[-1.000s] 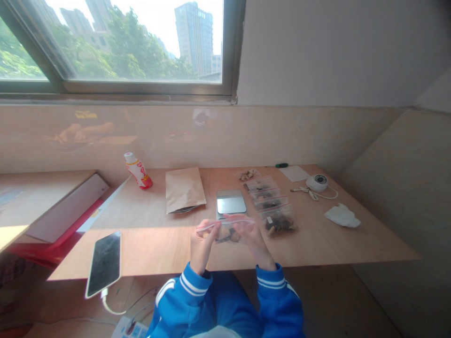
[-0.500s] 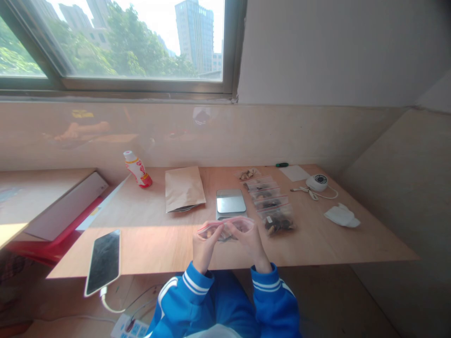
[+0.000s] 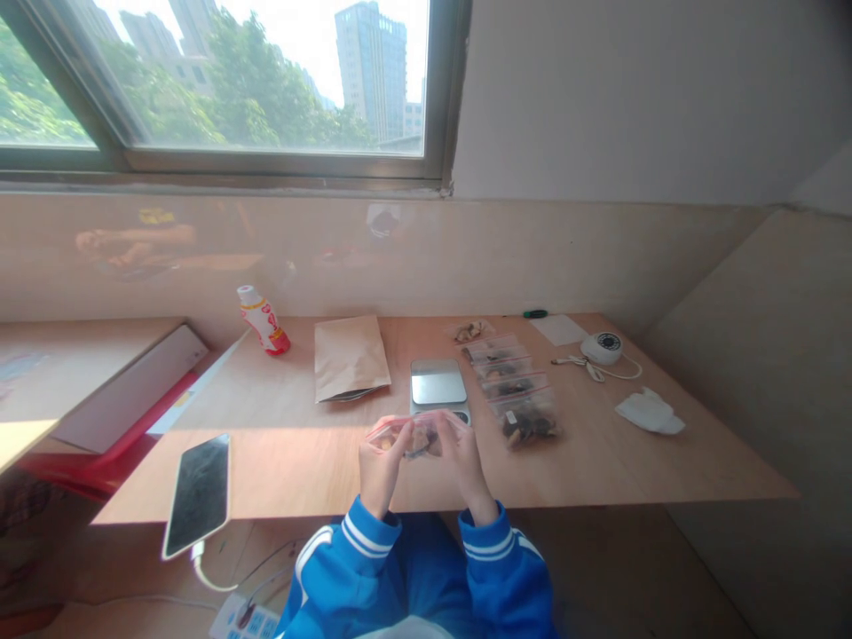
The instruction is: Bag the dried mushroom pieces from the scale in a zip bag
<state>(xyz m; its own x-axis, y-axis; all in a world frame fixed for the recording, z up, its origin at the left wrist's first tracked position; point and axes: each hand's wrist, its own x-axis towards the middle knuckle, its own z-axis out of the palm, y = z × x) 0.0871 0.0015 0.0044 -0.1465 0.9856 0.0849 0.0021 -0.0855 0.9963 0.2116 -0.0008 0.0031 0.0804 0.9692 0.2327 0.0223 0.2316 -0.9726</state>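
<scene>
Between my hands is a clear zip-lock bag [image 3: 421,440] with a pink-red seal and brownish pieces inside. My left hand [image 3: 384,461] pinches its top edge left of the middle, thumb on the near side. My right hand [image 3: 461,457] is closed on the same edge to the right, with its fingers partly hidden behind the plastic. Just beyond the bag stands a small digital scale [image 3: 438,383] with a bare silver plate; the bag and hands overlap its front. Right of the scale, several filled zip-lock bags [image 3: 529,428] lie in an overlapping row.
A brown paper pouch [image 3: 351,359] lies left of the scale, with a white-and-red bottle [image 3: 264,321] farther left. A phone [image 3: 198,497] on a cable overhangs the front left edge. At right are a white round device [image 3: 601,348] with a cord and a crumpled white tissue [image 3: 649,413].
My right hand has moved left, nearer to my left hand, along the bag's seal. The bag's top edge looks less stretched out. The view has shifted slightly.
</scene>
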